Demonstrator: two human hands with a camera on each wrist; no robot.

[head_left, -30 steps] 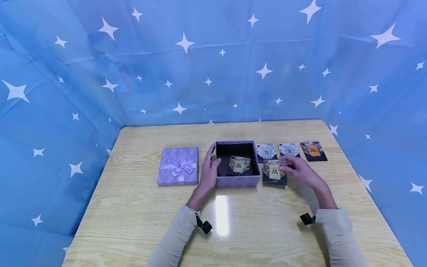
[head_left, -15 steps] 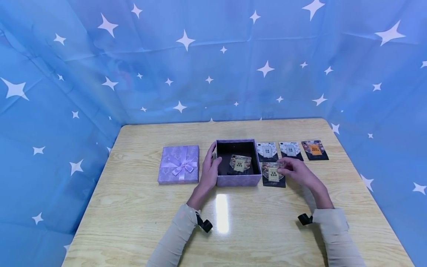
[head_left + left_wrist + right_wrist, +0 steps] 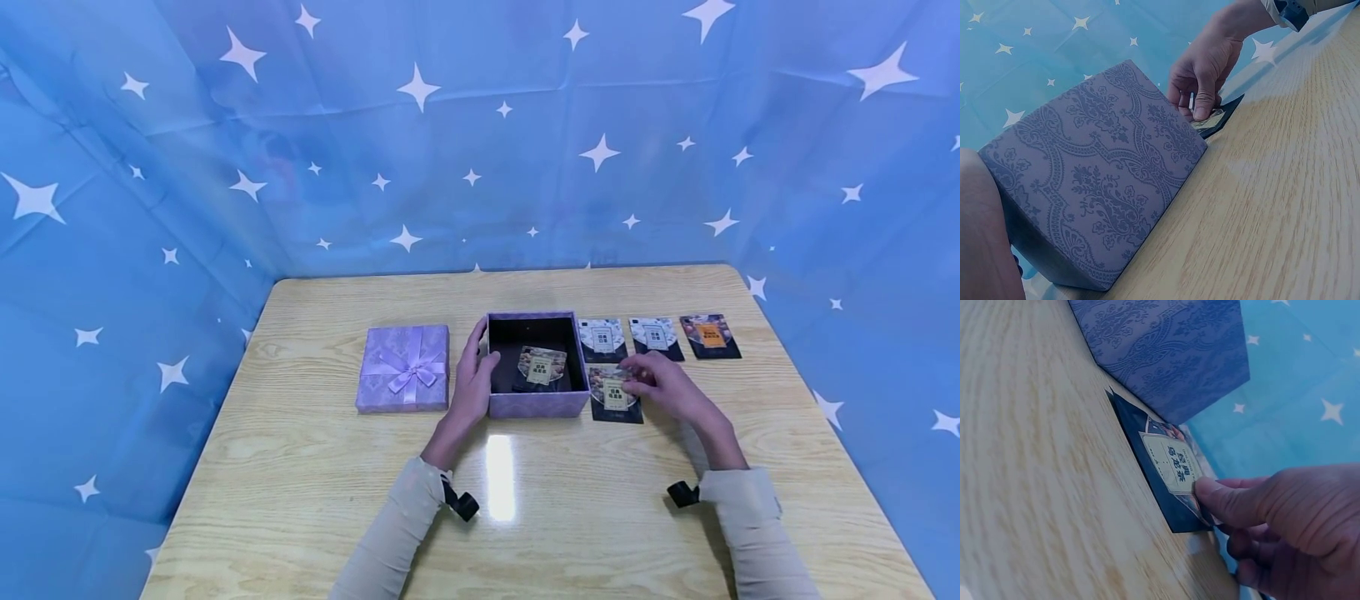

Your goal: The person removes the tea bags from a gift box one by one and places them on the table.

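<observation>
My left hand [image 3: 471,383] holds the left wall of an open purple box [image 3: 538,407], thumb over the rim and fingers along the outside. Inside the dark box lies a black tea sachet [image 3: 542,367] with a pale label. Just right of the box, my right hand [image 3: 667,385] pinches the right edge of a similar sachet [image 3: 615,402] between thumb and fingers. In the right wrist view, this sachet [image 3: 1169,462] lies close over the table, its pale label up and the thumb on its edge. The patterned side of the box [image 3: 1104,181] fills much of the left wrist view.
A purple lid [image 3: 402,392] with a ribbon bow lies left of the box. Behind the right hand, two white-and-black sachets [image 3: 602,337] and one with an orange label [image 3: 711,336] lie in a row. A blue starry cloth [image 3: 480,150] hangs behind the wooden table [image 3: 300,483].
My right hand has brought its sachet slightly down and toward me, off the white-and-black sachet it overlapped. The left hand stays on the box. The head view has shifted a little.
</observation>
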